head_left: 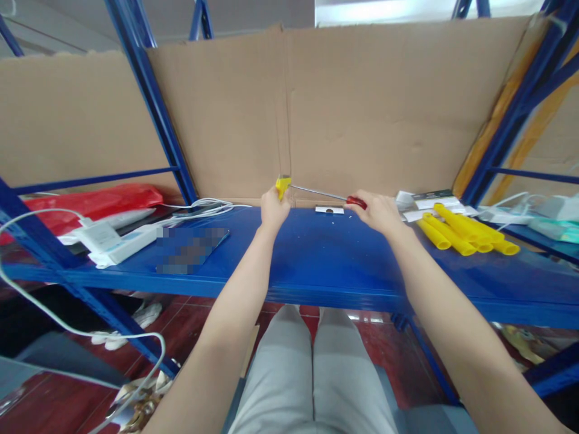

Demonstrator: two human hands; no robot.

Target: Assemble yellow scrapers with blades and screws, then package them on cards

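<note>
My left hand [275, 208] is closed around a small yellow piece [283, 185] with a darker top edge; its exact kind is not clear, and my fingers cover its lower part. My right hand [377, 211] grips the red handle of a screwdriver [323, 193]. The metal shaft points left, and its tip reaches the side of the yellow piece. Both hands are above the back part of the blue shelf [335, 259]. Between them, close to the cardboard, lies a small white and dark flat piece [330, 210].
Several yellow tubes [461, 229] lie at the right beside papers [429, 202]. At the left are a blurred-out flat device [194, 250], a white power strip [131, 241], white cables [203, 208] and a red bag [104, 202]. A cardboard wall [362, 114] closes the back between blue posts.
</note>
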